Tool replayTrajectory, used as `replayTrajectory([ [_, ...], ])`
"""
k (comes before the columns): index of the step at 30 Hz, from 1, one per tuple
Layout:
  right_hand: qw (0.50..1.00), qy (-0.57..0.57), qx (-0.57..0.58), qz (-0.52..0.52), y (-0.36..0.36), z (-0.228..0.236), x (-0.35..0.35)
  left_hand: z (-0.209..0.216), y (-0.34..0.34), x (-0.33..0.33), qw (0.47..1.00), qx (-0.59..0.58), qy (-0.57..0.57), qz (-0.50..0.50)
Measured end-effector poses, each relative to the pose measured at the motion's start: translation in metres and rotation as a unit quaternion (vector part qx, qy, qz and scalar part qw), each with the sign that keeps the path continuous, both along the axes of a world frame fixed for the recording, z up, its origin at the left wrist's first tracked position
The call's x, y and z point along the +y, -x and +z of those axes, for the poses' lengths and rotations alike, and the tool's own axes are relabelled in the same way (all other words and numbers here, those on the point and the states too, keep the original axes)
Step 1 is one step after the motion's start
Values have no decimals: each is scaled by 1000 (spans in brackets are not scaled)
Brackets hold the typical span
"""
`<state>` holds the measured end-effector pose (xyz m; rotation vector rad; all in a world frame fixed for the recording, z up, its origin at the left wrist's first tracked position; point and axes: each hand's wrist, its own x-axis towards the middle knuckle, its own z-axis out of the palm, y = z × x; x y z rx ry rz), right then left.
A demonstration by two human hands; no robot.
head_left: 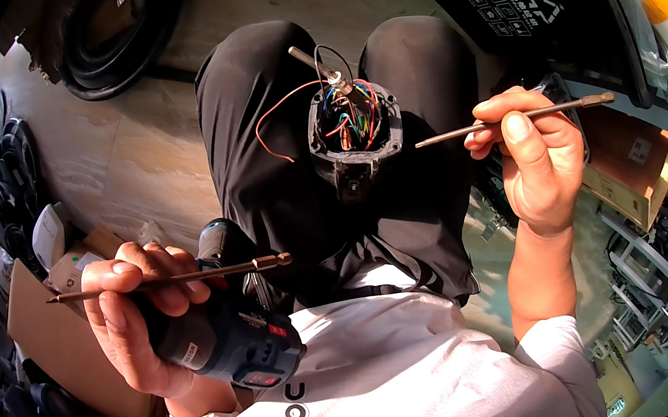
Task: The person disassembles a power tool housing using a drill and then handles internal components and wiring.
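My left hand pinches a long, thin screwdriver bit between thumb and fingers, its hex shank pointing right. A dark blue cordless screwdriver sits against the same hand, seemingly held by its handle; the grip is partly hidden. In my right hand a second long screwdriver bit lies between thumb and fingertips, tip to the left. Between my thighs rests an open black housing with coloured wires inside. A metal-ended cable piece and a loose red wire stick out of it. Neither hand touches the housing.
A black bin stands at the far right, with a cardboard box nearer. Coiled black hose lies on the floor at the far left. Cables and a cardboard sheet are on the left, metal frames on the right.
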<state>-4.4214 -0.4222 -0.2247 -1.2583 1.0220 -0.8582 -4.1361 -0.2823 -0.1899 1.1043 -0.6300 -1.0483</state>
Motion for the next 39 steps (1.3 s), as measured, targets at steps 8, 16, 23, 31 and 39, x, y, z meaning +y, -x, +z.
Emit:
replayTrajectory([
  [8,996,83,7,-12,9,13,19,29,15,3,997,24,71,10],
  [16,977,171,-125,-11,12,31,40,52,39,-18,995,78,52,-16],
  [23,977,187,63,82,18,79,61,63,81,-41,986,115,-36,-111],
  [31,989,148,6,-26,63,28,81,50,128,-46,984,69,-71,-147],
  [39,711,-268,-115,-640,271,-202,71,52,54,-35,990,17,-113,-86],
])
